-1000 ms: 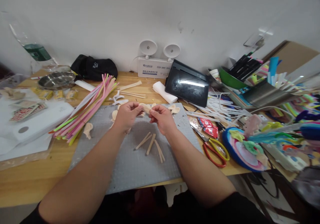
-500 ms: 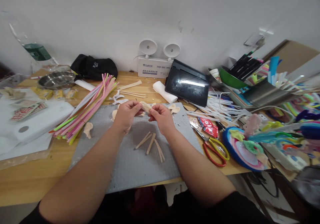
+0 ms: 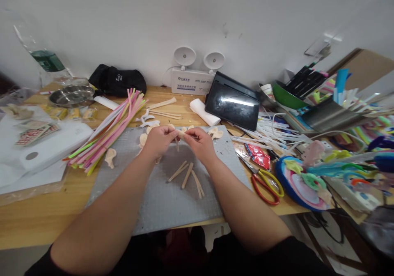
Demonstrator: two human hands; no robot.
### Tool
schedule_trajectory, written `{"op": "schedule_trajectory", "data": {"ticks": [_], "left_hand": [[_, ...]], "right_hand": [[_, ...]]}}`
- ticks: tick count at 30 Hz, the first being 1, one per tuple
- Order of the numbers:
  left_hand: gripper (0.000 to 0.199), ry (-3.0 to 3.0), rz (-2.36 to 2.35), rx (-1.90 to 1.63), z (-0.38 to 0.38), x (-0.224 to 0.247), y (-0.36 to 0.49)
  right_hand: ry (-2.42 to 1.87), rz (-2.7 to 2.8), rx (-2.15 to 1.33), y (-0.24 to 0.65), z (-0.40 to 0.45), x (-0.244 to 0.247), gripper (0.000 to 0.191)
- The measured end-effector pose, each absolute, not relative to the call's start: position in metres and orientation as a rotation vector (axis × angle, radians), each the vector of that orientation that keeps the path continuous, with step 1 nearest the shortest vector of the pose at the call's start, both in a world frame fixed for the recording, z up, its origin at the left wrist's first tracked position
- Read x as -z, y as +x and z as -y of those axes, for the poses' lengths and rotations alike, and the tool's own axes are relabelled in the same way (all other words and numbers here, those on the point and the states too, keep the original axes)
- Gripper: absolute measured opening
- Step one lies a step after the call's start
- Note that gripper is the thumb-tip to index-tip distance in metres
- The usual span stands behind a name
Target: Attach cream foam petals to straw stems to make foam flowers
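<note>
Over the far part of the grey cutting mat (image 3: 172, 210), my left hand (image 3: 160, 140) and my right hand (image 3: 199, 142) meet fingertip to fingertip. Both pinch one beige pipe cleaner piece (image 3: 181, 134), partly hidden by the fingers; a short end hangs down between them. Nearer to me on the mat lie several short beige pipe cleaner strips (image 3: 187, 175). Behind the hands sit several beige petal-like shapes (image 3: 143, 139), partly covered by the left hand. Another looped beige shape (image 3: 216, 133) is at the mat's far right, and one more (image 3: 110, 157) at its left edge.
On the left lies a bundle of coloured pipe cleaners (image 3: 106, 134) beside a white device (image 3: 58, 142). Scissors (image 3: 261, 181) with red and yellow handles rest on the right, near red packets (image 3: 257, 155). A black tablet-like panel (image 3: 232, 105) leans behind, and white stems (image 3: 273, 130) spread beside it.
My fingers have drawn closer together around the beige piece, which now shows less and has an end pointing down. The view has shifted slightly; the things on the table stay put.
</note>
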State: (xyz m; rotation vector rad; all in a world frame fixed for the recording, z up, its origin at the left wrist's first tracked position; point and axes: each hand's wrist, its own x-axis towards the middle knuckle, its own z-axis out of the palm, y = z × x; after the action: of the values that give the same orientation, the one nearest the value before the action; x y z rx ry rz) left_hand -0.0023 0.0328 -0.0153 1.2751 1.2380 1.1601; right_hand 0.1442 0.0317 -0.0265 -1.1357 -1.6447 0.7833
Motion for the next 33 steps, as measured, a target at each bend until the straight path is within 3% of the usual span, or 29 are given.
{"op": "schedule_trajectory", "data": {"ticks": [11, 27, 33], "left_hand": [[0.025, 1.484, -1.374, -0.996, -0.036, 0.021, -0.006], [0.027, 2.017, -1.738, -0.734, -0.026, 0.007, 0.001], [0.026, 1.916, -1.676, -0.738, -0.027, 0.008, 0.002]], "right_hand": [[-1.256, 1.524, -1.055, 0.142, -0.034, 0.028, 0.012], [-1.429, 1.774, -0.690, 0.144, -0.032, 0.023, 0.015], [-1.430, 1.662, -0.956, 0.142, -0.031, 0.022, 0.020]]}}
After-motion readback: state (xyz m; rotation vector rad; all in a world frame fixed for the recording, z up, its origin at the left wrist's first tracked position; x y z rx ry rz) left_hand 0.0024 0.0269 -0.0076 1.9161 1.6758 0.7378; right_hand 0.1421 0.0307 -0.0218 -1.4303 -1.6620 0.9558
